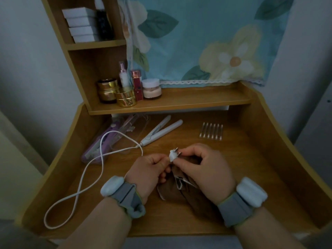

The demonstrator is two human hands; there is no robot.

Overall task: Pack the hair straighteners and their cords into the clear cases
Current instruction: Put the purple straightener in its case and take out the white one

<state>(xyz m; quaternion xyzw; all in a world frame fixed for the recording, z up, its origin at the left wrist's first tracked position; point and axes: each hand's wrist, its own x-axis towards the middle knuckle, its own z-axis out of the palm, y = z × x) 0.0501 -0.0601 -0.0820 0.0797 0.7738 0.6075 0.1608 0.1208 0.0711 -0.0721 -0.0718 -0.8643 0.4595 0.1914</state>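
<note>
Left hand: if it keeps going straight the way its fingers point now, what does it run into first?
The left hand points right, gripping the white plug. The right hand, pinching that same plug, would likely be met first, almost at once; depth is unclear.

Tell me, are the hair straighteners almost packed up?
Not yet. The purple straightener seems to lie in a clear case at the left. Both hands, left and right, pinch the white plug. The white straightener still lies loose on the desk, its cord uncoiled.
</note>
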